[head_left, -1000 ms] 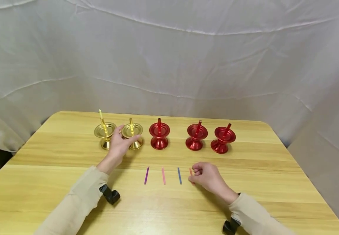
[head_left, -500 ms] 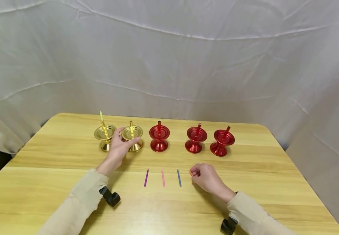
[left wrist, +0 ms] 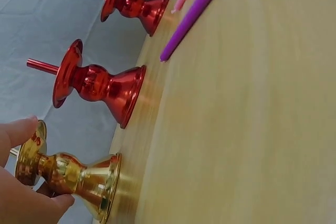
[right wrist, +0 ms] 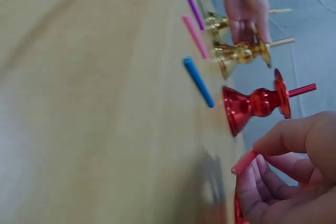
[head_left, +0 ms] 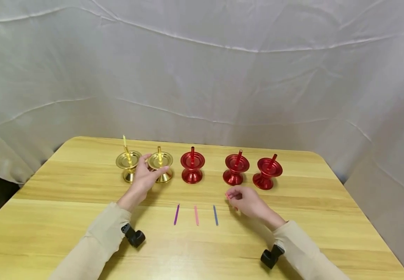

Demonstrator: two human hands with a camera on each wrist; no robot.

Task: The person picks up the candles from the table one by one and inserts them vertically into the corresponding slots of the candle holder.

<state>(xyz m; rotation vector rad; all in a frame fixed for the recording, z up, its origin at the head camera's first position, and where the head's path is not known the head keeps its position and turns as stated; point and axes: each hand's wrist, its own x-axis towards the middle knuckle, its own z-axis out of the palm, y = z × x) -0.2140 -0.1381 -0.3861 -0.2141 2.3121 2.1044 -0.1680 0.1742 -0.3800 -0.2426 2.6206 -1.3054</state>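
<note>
My left hand (head_left: 143, 178) holds the second gold candle holder (head_left: 165, 177), which stands on the table; in the left wrist view the thumb lies at its dish (left wrist: 31, 150) and a fingertip at its waist. Between thumb and fingers my right hand (head_left: 252, 203) pinches a coral-red candle (right wrist: 244, 162) just above the table; most of its length is hidden by the hand in the right wrist view. Purple (head_left: 176, 214), pink (head_left: 196, 215) and blue (head_left: 215, 215) candles lie in a row to the left of that hand.
Another gold holder (head_left: 129, 176) at the far left carries a pale yellow candle (head_left: 124, 140) in its tube. Three red holders (head_left: 192, 175) stand along the back of the wooden table (head_left: 188, 252), their tubes bare. A grey-white cloth (head_left: 202, 85) hangs behind.
My right hand has lifted the coral-red candle from the table and moved it slightly toward the red holders. My left hand has stayed at the gold holder.
</note>
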